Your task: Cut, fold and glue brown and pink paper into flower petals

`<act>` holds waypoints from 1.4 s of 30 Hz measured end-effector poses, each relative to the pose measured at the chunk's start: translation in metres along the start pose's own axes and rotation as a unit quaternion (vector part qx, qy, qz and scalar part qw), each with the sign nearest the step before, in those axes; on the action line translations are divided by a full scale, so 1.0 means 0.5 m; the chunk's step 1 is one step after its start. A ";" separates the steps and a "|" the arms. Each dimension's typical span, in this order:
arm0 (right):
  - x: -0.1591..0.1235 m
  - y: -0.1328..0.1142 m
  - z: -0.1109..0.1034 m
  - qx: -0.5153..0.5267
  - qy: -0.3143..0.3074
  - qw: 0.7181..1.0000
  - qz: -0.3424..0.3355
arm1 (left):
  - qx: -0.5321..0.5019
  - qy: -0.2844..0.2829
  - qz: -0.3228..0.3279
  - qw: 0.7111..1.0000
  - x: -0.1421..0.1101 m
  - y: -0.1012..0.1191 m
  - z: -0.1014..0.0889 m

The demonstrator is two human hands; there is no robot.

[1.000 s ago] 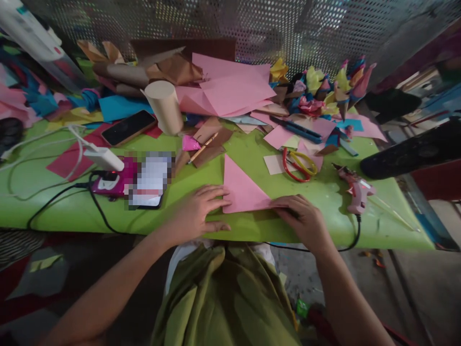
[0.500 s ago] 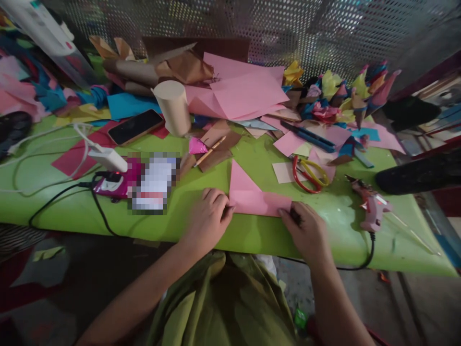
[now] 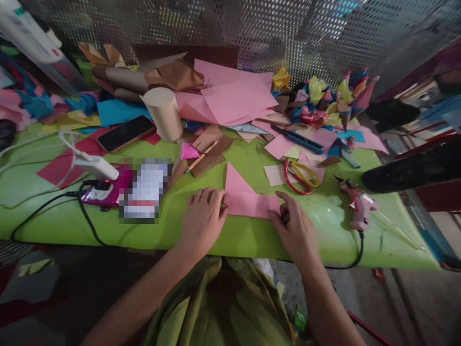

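A folded piece of pink paper (image 3: 248, 202) lies on the green table in front of me, with a pointed flap rising at its left end. My left hand (image 3: 205, 216) pinches its left edge between thumb and fingers. At the opposite end, my right hand (image 3: 295, 226) has its thumb and curled fingers closed on the paper's right edge. Scissors (image 3: 300, 178) with red and yellow handles lie beyond my right hand, on paper scraps. A pencil (image 3: 202, 156) rests on brown paper past my left hand.
On the right are a pink glue gun (image 3: 360, 206) with a cord and a dark bottle (image 3: 406, 168). A blurred phone (image 3: 146, 192) and a magenta power strip (image 3: 104, 190) lie left. A cardboard tube (image 3: 163, 115) stands before stacked pink sheets (image 3: 237, 98).
The view has shifted slightly, so the table's things sit further left. My right hand has moved a little along the pink paper's right end, its index finger now lifted. My left hand keeps its place.
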State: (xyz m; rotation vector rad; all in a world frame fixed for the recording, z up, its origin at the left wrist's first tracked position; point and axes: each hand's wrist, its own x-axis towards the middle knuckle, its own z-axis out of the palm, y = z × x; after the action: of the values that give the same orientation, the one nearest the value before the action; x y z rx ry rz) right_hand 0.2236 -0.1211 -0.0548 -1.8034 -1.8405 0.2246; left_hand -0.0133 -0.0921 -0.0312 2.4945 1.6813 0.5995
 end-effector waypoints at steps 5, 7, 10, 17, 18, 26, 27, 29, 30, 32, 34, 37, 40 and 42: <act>0.001 -0.002 -0.017 -0.001 0.017 0.997 -0.080 | -0.022 -0.044 0.097 0.994 0.004 -0.002 -0.005; 0.002 0.005 -0.027 -0.027 -0.009 0.988 -0.150 | -0.031 -0.060 0.106 0.992 0.006 -0.003 -0.011; 0.007 0.023 -0.037 -0.037 -0.052 0.975 -0.214 | -0.030 -0.082 0.115 0.989 0.008 -0.006 -0.020; 0.029 0.035 -0.032 -0.076 0.014 0.955 -0.287 | -0.016 -0.080 0.142 0.986 0.016 -0.029 -0.009; 0.033 0.032 -0.034 -0.078 0.029 0.953 -0.291 | -0.021 -0.070 0.149 0.986 0.020 -0.033 -0.006; 0.101 -0.023 -0.097 0.144 0.054 0.980 -0.124 | -0.296 0.029 0.075 0.952 0.102 -0.024 -0.060; 0.112 -0.028 -0.104 0.194 0.044 0.975 -0.095 | -0.344 0.036 0.047 0.937 0.115 -0.022 -0.071; 0.131 -0.036 -0.113 0.288 0.016 0.957 -0.044 | -0.428 0.041 -0.004 0.903 0.137 -0.021 -0.082; 0.137 -0.038 -0.115 0.330 0.004 0.944 -0.025 | -0.462 0.038 -0.025 0.886 0.145 -0.022 -0.082; 0.143 -0.038 -0.113 0.396 -0.006 0.918 0.001 | -0.519 0.031 -0.066 0.851 0.156 -0.029 -0.071; 0.142 -0.035 -0.105 0.439 -0.009 0.898 0.014 | -0.566 0.033 -0.105 0.817 0.158 -0.038 -0.053; 0.136 -0.032 -0.088 0.472 -0.029 0.881 0.022 | -0.609 0.032 -0.164 0.775 0.154 -0.043 -0.031; 0.134 -0.035 -0.073 0.477 -0.026 0.878 0.023 | -0.637 0.020 -0.202 0.744 0.149 -0.039 -0.027; 0.136 -0.042 -0.067 0.471 -0.008 0.882 0.023 | -0.647 0.015 -0.216 0.731 0.146 -0.033 -0.031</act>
State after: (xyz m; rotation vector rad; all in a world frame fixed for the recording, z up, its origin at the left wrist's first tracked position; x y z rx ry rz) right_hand 0.2250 -0.0660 0.0013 -1.1293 -1.3028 0.9646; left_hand -0.0097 -0.0218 -0.0014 1.0464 1.0478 1.1692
